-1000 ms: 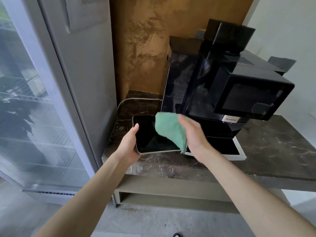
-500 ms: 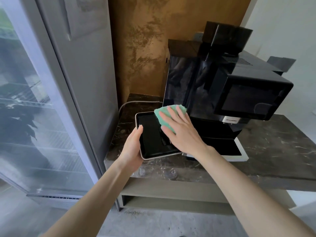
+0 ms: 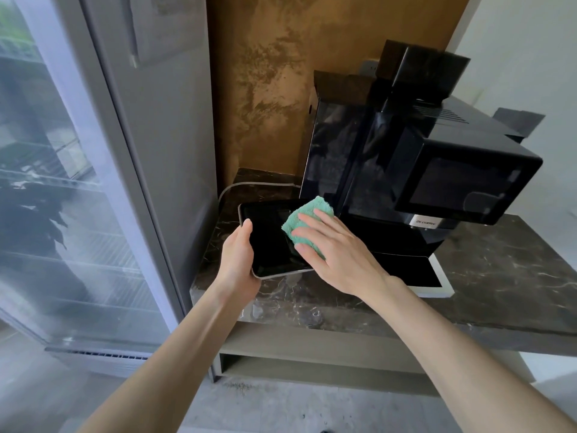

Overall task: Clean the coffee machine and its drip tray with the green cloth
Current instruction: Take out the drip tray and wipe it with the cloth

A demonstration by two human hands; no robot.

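Note:
A black drip tray [image 3: 268, 239] with a pale rim is held tilted above the counter, just left of the black coffee machine [image 3: 415, 170]. My left hand [image 3: 239, 260] grips its near left edge, thumb on top. My right hand [image 3: 337, 251] lies flat with straight fingers on the folded green cloth [image 3: 307, 221], pressing it onto the tray's right part. Most of the cloth sits under my fingers.
The dark marble counter [image 3: 487, 276] carries the machine, whose white-rimmed base [image 3: 440, 281] juts forward. A glass-door fridge [image 3: 93, 182] stands close on the left. A grey cable [image 3: 249, 185] runs behind the tray. An open shelf [image 3: 312, 367] lies under the counter.
My right hand went from holding the cloth hanging over the tray to laying it flat and pressing it on the tray. The left hand kept its hold on the tray.

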